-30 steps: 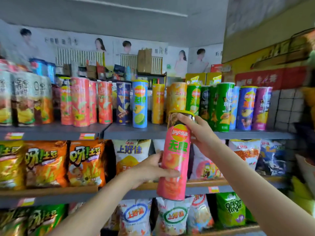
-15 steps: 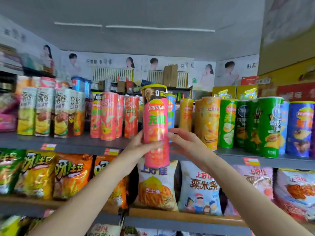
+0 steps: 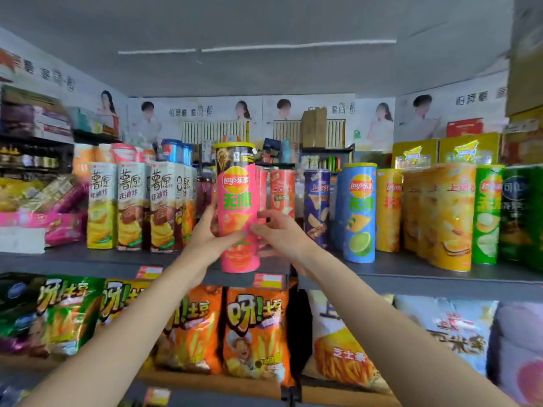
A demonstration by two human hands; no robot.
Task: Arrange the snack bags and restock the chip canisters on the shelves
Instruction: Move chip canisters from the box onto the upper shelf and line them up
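Here the pink Lay's canister (image 3: 239,212) stands upright between both hands, its base at the front edge of the grey shelf (image 3: 411,274), probably already resting there. The left hand (image 3: 210,233) wraps its side and the right hand (image 3: 279,233) pinches the front, steadying it. Beyond the hands stand matching pink canisters (image 3: 280,190).

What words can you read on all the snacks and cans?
"Lay's 乐事" and "无限": pink canister held by both hands.
"Lay's 乐事" and "无限": blue canister with a lime.
"薯愿" and "非油炸": white canisters on the left.
"呀!土豆": orange bags below.
"芝士条": white bag lower right.
Price tags, wall posters and yellow and green canisters: too blurred to read.
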